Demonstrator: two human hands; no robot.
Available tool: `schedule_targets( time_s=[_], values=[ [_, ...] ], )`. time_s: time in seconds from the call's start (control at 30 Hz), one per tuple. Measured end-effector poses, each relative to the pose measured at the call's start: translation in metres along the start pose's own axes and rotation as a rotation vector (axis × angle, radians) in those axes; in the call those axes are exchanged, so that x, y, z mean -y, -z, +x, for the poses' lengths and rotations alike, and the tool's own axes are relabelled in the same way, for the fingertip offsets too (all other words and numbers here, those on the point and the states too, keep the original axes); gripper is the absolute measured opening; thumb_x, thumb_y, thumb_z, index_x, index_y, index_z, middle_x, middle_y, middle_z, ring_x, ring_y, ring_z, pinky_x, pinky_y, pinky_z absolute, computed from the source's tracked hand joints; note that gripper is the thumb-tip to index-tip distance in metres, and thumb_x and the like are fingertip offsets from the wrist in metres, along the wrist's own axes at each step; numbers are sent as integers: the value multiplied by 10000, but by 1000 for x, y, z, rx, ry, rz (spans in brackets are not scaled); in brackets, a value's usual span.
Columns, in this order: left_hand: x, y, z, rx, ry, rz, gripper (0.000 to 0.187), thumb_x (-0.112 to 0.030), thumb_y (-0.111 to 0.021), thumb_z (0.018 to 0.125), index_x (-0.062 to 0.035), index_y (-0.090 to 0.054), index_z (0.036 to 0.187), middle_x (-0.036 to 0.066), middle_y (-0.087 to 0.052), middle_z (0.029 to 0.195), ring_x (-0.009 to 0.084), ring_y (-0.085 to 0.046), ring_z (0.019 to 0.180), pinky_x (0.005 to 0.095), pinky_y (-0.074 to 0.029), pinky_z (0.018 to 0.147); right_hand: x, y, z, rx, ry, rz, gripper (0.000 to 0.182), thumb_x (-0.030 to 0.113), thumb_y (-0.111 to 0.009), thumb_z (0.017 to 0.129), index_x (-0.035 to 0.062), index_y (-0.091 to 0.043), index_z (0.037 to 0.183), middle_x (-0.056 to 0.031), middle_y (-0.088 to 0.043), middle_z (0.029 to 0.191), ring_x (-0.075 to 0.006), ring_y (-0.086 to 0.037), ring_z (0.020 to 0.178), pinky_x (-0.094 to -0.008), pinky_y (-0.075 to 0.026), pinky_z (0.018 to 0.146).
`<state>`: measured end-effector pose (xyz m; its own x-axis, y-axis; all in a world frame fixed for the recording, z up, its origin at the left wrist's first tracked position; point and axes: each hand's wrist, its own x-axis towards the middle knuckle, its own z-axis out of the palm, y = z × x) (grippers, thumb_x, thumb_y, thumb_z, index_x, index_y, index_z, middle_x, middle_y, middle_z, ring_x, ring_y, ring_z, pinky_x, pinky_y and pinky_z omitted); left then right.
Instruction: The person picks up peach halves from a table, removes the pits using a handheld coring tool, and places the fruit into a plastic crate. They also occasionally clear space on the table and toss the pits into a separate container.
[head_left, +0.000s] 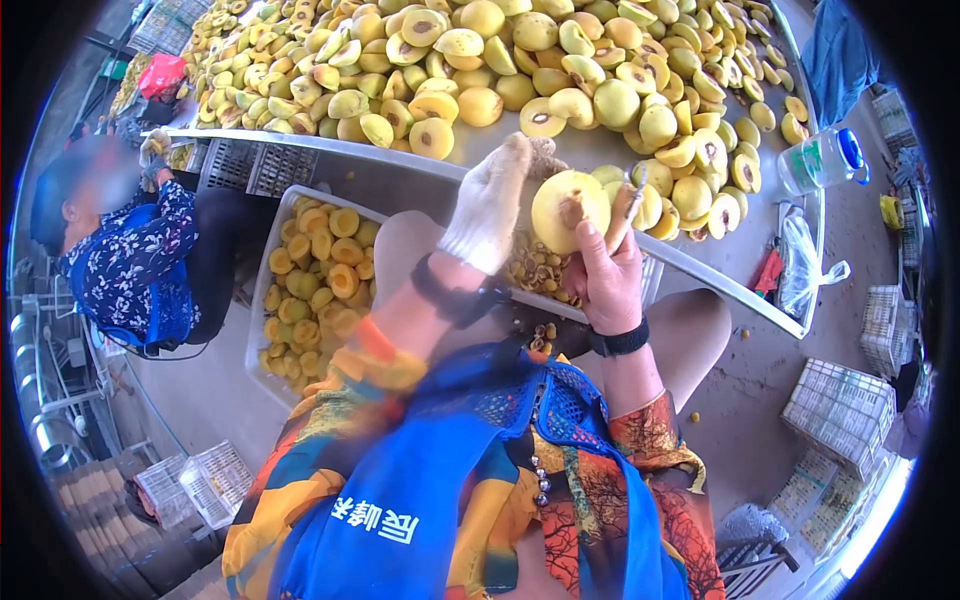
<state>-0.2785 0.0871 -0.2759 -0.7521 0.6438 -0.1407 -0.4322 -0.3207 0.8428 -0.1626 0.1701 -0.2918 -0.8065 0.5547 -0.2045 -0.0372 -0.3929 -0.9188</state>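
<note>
A yellow peach half (pixel 568 208) with a brown pit hollow faces me above the table's edge. My left hand (pixel 492 198), in a white knit glove, is closed at the peach half's upper left, its fingertips partly hidden behind it. My bare right hand (pixel 608 275) presses its thumb on the fruit's lower edge. Its curled fingers grip a small pitting tool (pixel 636 198) with a thin metal end; the handle is mostly covered. Below the hands, a container of peach pits (pixel 545 270) sits near my lap. Many cut peaches (pixel 480 105) are heaped on the metal table (pixel 480 150).
A white crate (pixel 262 335) full of pitted peach halves stands at my left knee. Farther left sits a co-worker (pixel 135 240) in a patterned top. A plastic bottle (pixel 805 163) and a clear bag (pixel 798 260) are at right. Stacked crates (pixel 838 410) stand on the floor.
</note>
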Motion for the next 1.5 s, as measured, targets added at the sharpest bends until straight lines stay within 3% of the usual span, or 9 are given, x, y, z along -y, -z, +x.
schedule_targets(
  time_s=[0.2,0.3,0.4,0.5,0.83,0.93,1.13,1.27,1.5],
  values=[
    [10,-20,-25,-89,45,-166,395,-362,-459,916,-44,-515,1143,94,-577,1041,181,-564,948,292,-470,821,-19,-23,-4,-135,35,103,195,196,-487,918,89,-438,1074,-21,-528,654,-58,-390,380,-208,-340,337],
    [13,-7,-12,-307,74,-131,380,-345,-488,908,-39,-528,1129,80,-587,1000,170,-578,894,283,-484,774,-49,-11,1,-236,368,-684,284,229,-533,884,48,-437,1081,-121,-596,685,-227,-585,520,-336,-469,478],
    [19,4,-6,-320,4,-17,365,-328,-512,901,-19,-552,1093,55,-601,938,129,-579,812,252,-483,716,-7,-22,-22,-99,193,-899,330,208,-553,851,26,-421,1092,-219,-598,707,-392,-600,649,-437,-477,592],
    [23,4,-7,-302,-40,49,365,-317,-514,903,-8,-554,1094,54,-602,941,108,-570,808,234,-474,714,-1,-25,-27,-13,51,-928,324,171,-541,836,21,-418,1097,-263,-578,726,-450,-561,702,-488,-457,610],
    [28,-7,-15,-224,-166,294,428,-346,-394,948,17,-527,1131,65,-568,995,114,-531,886,226,-451,784,-9,-21,-30,-20,109,-890,214,121,-516,841,-4,-393,963,-278,-559,670,-451,-557,657,-509,-436,564],
    [34,-5,-18,-173,-378,424,425,-345,-408,943,22,-532,1117,65,-573,984,107,-550,830,224,-471,729,-16,-21,-33,-28,99,-896,208,101,-514,824,-13,-389,946,-285,-553,659,-464,-548,656,-516,-433,565],
    [7,8,-8,-85,85,342,336,-295,-519,895,22,-618,947,35,-607,865,83,-559,699,187,-459,596,-15,-23,-37,108,12,-920,194,66,-497,783,-22,-390,920,-307,-541,671,-491,-525,688,-510,-438,589],
    [-9,13,9,116,298,392,268,-212,-595,845,29,-612,961,40,-632,810,80,-571,716,221,-461,639,-33,-17,-33,128,135,-864,184,61,-508,783,-13,-437,936,-251,-562,689,-397,-579,666,-432,-459,589],
    [-4,8,-18,-161,207,81,222,-219,-639,818,-31,-599,929,28,-598,727,96,-557,635,237,-447,543,-63,-23,-32,42,25,-524,95,65,-513,823,47,-495,915,-3,-482,622,-60,-460,517,-228,-388,456]
  ],
)
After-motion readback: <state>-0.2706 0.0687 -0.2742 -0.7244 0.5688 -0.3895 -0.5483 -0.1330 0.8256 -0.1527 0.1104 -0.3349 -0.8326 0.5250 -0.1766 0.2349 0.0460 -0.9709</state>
